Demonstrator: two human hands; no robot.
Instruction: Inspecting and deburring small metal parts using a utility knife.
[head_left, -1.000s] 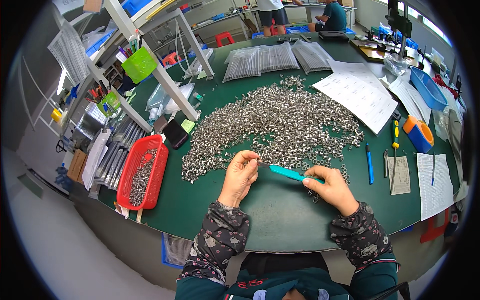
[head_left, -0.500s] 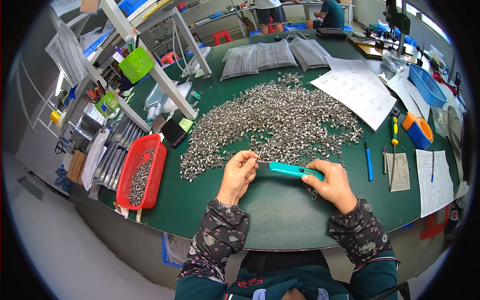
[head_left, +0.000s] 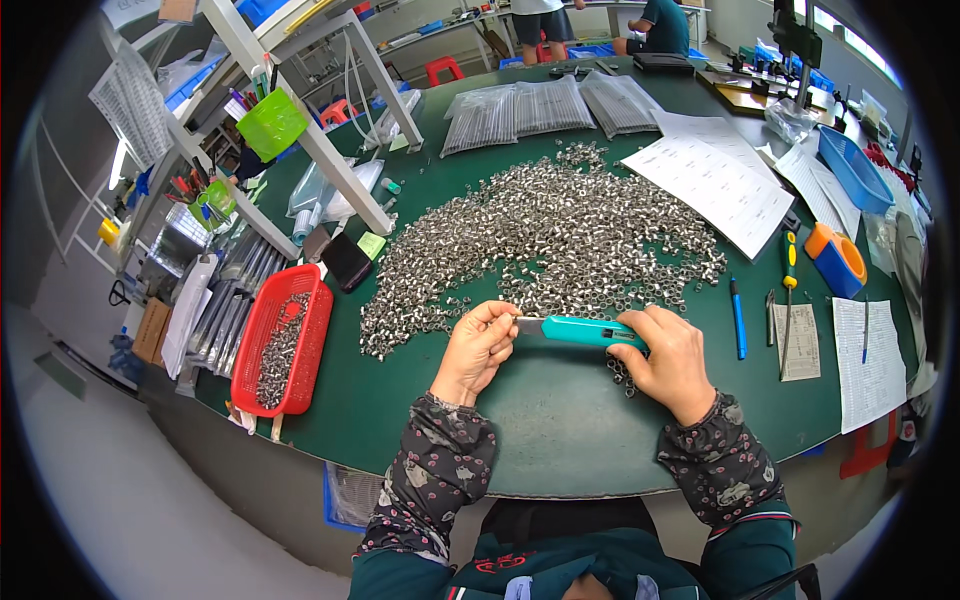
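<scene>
My right hand (head_left: 672,362) is closed around the handle of a teal utility knife (head_left: 580,331), with the thumb along its near side. The knife's bare blade (head_left: 529,325) points left and meets the fingertips of my left hand (head_left: 479,350). Those fingers are pinched on a tiny metal part, seemingly a ring, mostly hidden by them. Beyond both hands spreads a wide heap of small metal rings (head_left: 560,225) on the green tabletop (head_left: 560,430). A few loose rings (head_left: 620,375) lie beside my right hand, partly covered by it.
On the left stands a red basket (head_left: 322,340) with more metal rings, near a dark box (head_left: 346,264). To the right lie a blue pen (head_left: 738,318), a yellow-handled screwdriver (head_left: 789,262), a tape dispenser (head_left: 836,260) and paper sheets (head_left: 715,190). Bagged tubes (head_left: 550,108) lie far back.
The knife has tilted a little toward level, and its blade has shifted slightly at my left fingertips. My right fingers have curled further over the handle. My left hand has barely moved.
</scene>
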